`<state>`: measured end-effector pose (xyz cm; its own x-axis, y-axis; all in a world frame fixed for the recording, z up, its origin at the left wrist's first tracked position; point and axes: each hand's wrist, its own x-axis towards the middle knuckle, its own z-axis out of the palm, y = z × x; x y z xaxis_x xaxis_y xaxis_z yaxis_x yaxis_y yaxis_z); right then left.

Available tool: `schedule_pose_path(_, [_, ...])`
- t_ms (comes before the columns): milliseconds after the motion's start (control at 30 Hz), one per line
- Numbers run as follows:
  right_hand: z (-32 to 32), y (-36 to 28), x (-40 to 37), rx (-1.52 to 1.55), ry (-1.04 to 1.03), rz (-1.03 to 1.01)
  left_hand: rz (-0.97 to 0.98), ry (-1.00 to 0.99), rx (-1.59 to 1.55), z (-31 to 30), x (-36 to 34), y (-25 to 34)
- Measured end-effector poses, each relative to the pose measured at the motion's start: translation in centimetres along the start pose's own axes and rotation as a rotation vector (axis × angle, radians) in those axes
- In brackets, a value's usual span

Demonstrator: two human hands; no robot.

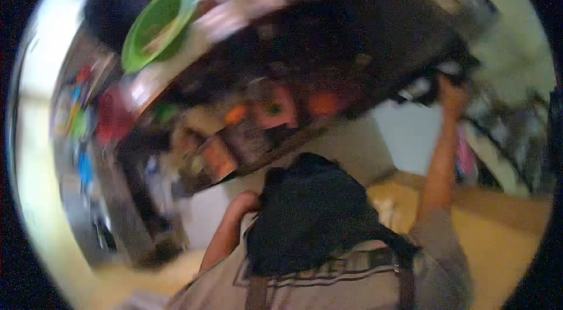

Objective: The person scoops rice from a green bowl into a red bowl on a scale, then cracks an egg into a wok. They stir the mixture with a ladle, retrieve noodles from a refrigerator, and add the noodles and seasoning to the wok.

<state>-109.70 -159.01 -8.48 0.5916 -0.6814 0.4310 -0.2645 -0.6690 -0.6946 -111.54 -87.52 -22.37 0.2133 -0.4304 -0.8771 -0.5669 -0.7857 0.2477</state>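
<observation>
Motion blurs much of the view. On the right, my right hand (pixel 454 94) reaches out to a dark object with pale parts (pixel 419 90) at the end of the dark table (pixel 404 23). Its fingers are smeared, and whether they grip the object is unclear. My left hand (pixel 248 200) is close to my body, beside a black cloth or bag (pixel 311 210) on my chest. The fingers of that hand are hidden.
A green basin (pixel 161 29) with something pale inside stands at the upper left. Below the table edge, a shelf holds blurred items, among them an orange one (pixel 236 113) and a pink one (pixel 275 108). A red container (pixel 114 113) is at the left.
</observation>
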Motion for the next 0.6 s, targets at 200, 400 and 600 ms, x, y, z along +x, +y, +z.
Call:
schedule_pose_path(200, [-0.9, -5.9, -3.1, 0.201, 0.122, 0.126, 0.018, 0.361, -0.167, -18.9, -1.7, 13.3])
schedule_pose_path(400, [-5.1, 2.5, -8.3, 0.266, 0.320, 0.021, 0.546, 0.294, -0.554, -27.6, 9.7, 23.9])
schedule_pose_path(600, [-11.0, 15.0, -11.6, 0.086, 0.756, 0.319, 0.565, -0.098, -1.029, -28.5, 36.0, 28.5])
